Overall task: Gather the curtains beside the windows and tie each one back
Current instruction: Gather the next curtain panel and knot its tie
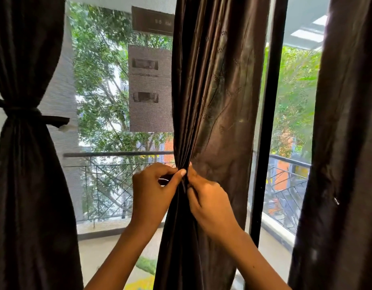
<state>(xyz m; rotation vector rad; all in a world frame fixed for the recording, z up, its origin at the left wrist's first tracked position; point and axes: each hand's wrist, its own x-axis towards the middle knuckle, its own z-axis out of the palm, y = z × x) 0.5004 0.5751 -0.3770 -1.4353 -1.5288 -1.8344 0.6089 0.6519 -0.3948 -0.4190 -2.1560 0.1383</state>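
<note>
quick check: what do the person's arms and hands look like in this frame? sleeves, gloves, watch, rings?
Two bare forearms come up from the bottom edge. No sleeve shows on either arm, and there are no gloves. No watch or bracelet on either wrist, and no rings on the fingers in view of the left hand or right hand. Nails look short and unpainted. No cables, straps or markings.

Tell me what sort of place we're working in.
Probably an upper-floor room beside a balcony: brown curtains hang at tall mesh-screened windows, with a metal balcony railing and treetops outside.

Middle curtain (218, 101): glossy brown cloth; railing (118, 154): dark metal.
</note>
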